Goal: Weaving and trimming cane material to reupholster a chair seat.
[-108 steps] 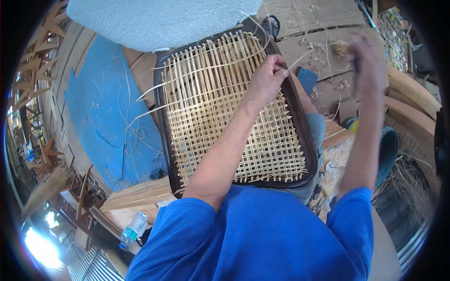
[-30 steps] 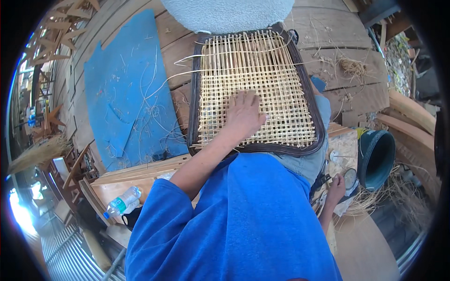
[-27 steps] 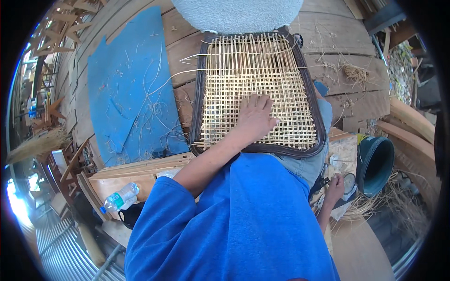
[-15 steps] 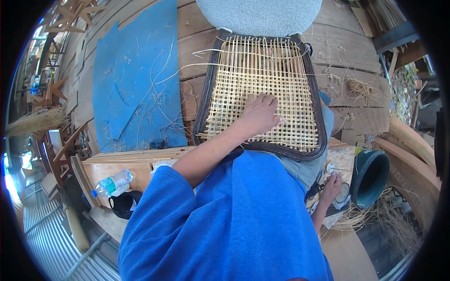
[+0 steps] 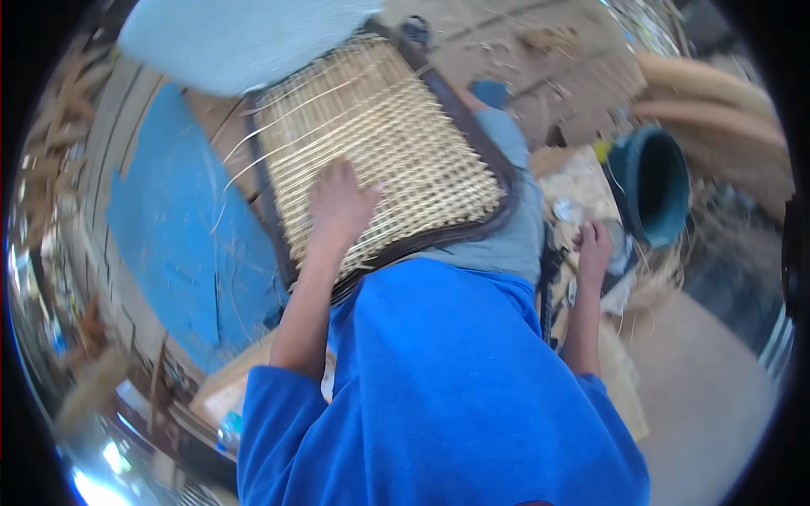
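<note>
A panel of woven cane strips in a dark frame lies tilted across my lap. Loose strands stick out past its left side. My left hand rests on the weave near its lower left part, the fingers spread and blurred. Off to the right, my right hand is above a cluttered work surface, its fingers curled in. Whatever they may hold is too blurred to name. A small whitish object lies just beyond that hand.
A light-blue padded piece adjoins the panel's far end. On the plank floor at left lies a blue sheet. A dark green bucket stands beyond my right hand, with loose fibres beside it. A plastic bottle is at lower left.
The whole view has turned and shifted toward the right side, with blur. My left hand stays on the weave. My right hand has drawn slightly away from the small whitish object.
</note>
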Tool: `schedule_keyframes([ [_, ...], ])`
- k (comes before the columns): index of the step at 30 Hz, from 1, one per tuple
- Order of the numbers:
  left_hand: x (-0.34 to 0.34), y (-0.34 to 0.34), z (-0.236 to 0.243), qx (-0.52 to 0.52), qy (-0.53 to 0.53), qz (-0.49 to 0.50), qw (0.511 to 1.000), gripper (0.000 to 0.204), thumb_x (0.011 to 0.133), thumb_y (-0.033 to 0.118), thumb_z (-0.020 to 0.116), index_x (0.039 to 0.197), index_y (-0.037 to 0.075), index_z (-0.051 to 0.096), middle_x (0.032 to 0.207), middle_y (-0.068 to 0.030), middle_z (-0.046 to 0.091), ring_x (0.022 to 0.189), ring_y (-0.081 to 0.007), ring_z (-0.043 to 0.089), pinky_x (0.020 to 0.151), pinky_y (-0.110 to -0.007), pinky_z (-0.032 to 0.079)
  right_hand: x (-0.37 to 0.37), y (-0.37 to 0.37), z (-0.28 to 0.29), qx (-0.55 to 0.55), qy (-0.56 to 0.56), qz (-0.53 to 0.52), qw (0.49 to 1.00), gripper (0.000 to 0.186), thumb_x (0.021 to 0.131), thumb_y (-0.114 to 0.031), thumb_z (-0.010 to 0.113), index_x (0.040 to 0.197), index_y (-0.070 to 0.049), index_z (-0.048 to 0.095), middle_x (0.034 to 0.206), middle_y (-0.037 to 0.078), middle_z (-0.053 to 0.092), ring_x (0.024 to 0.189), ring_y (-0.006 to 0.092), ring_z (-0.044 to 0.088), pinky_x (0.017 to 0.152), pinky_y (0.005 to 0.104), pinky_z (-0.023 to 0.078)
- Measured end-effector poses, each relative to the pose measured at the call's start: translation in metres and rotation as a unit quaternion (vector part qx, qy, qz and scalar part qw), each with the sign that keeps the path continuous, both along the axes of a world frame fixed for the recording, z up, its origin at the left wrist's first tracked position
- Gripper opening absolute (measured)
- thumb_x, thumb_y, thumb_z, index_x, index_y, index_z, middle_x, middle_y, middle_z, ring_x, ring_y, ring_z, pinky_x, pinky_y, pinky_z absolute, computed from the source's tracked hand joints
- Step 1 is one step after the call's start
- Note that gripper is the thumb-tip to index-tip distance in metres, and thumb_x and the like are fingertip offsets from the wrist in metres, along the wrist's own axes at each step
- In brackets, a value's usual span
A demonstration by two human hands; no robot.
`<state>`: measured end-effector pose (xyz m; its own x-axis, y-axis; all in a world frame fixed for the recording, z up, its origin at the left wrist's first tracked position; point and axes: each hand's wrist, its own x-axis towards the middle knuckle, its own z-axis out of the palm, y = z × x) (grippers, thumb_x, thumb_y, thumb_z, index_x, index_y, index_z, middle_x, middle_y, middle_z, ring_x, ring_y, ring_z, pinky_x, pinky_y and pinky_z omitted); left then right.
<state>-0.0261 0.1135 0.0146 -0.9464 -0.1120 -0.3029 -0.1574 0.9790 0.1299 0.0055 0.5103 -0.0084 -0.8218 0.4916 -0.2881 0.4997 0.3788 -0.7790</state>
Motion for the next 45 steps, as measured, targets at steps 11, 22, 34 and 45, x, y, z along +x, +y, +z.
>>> schedule_keyframes([
  [11, -0.018, 0.102, 0.054, 0.357, 0.156, -0.198, 0.9, 0.034, 0.078, 0.021, 0.057, 0.103, -0.001, 0.055, 0.109, -0.0158, 0.053, 0.101, -0.0313, 0.051, 0.087, -0.041, 0.04, -0.026, 0.024, -0.01, -0.15, 0.003, -0.147, 0.978, 0.018, 0.083, -0.019, 0.059, 0.093, -0.004, 0.055, 0.063, -0.001, 0.049, 0.048, 0.0047, 0.044, 0.039, 0.0179, 0.033],
  [22, -0.053, 0.275, -0.03, 0.221, -0.098, -0.308, 0.92, 0.033, 0.071, 0.015, 0.062, 0.098, 0.001, 0.05, 0.085, -0.0155, 0.061, 0.081, -0.0297, 0.062, 0.063, -0.039, 0.05, -0.031, 0.02, -0.024, -0.093, 0.021, 0.046, 0.994, 0.009, 0.085, -0.012, 0.055, 0.087, -0.003, 0.052, 0.063, 0.0, 0.049, 0.051, 0.0052, 0.045, 0.046, 0.0193, 0.037],
  [34, -0.054, 0.281, -0.038, 0.199, -0.085, -0.298, 0.93, 0.035, 0.069, 0.014, 0.064, 0.098, 0.001, 0.051, 0.089, -0.0164, 0.061, 0.081, -0.0296, 0.063, 0.064, -0.038, 0.051, -0.007, -0.001, -0.016, -0.031, 0.151, -0.02, 0.988, 0.014, 0.088, -0.013, 0.053, 0.093, -0.001, 0.057, 0.072, 0.002, 0.054, 0.06, 0.007, 0.051, 0.055, 0.0196, 0.043],
  [45, -0.056, 0.281, -0.039, 0.191, -0.08, -0.299, 0.932, 0.031, 0.068, 0.012, 0.062, 0.095, -0.001, 0.052, 0.087, -0.016, 0.062, 0.081, -0.0295, 0.063, 0.066, -0.038, 0.05, -0.012, 0.005, -0.015, -0.069, 0.093, 0.002, 0.993, 0.012, 0.084, -0.012, 0.058, 0.088, -0.001, 0.061, 0.07, 0.0, 0.054, 0.06, 0.0055, 0.048, 0.056, 0.0197, 0.041],
])
